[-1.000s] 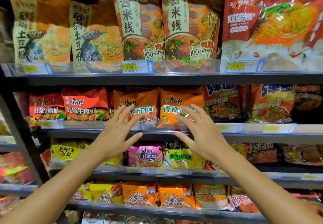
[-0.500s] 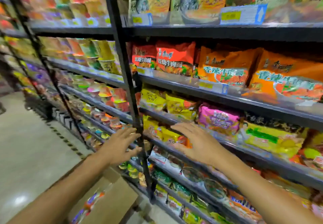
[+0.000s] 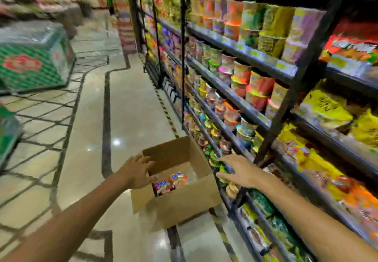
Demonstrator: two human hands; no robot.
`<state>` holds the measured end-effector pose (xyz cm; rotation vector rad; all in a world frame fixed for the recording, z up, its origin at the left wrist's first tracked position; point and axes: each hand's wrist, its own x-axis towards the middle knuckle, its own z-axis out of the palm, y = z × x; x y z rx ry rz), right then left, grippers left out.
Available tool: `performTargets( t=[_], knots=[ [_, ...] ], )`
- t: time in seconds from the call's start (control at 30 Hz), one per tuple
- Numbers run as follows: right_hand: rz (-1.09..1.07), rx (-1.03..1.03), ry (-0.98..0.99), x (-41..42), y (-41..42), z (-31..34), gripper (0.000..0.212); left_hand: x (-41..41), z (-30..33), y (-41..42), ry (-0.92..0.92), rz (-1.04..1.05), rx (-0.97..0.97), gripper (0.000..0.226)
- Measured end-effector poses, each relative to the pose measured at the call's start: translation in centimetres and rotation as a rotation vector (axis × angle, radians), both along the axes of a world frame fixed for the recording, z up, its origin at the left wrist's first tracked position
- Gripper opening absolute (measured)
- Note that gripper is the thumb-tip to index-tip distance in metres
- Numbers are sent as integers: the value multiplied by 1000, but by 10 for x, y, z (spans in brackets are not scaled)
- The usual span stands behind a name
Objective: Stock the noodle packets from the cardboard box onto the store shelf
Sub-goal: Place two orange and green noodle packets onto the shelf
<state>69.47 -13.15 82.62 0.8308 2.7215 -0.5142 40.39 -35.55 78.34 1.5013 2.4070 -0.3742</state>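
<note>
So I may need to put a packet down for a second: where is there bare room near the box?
Bare floor lies left of the cardboard box, out to the green crates, and in front of it. Inside, beyond the noodle packets, the bottom looks free. The shelves on the right are packed.

One head-worn wide-angle camera is looking forward and down along the aisle. The cardboard box [image 3: 180,182] is sitting near, at about 6 o'clock; the store shelf [image 3: 241,98] is running off toward 1 o'clock, seemingly smeared by motion.
</note>
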Motion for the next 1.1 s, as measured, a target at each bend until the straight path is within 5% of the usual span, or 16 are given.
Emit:
performTargets(
  t=[0.27, 0.43, 1.1],
  knots=[
    [26, -76, -140, -93, -7, -55, 119, -71, -54, -46, -86, 126, -98, 73],
    [72, -118, -196, -137, 16, -81, 79, -96, -78, -11, -124, 122, -105, 70],
    [118, -289, -300, -351, 247, -266, 76, -210, -213, 204, -486, 433, -150, 59]
  ],
)
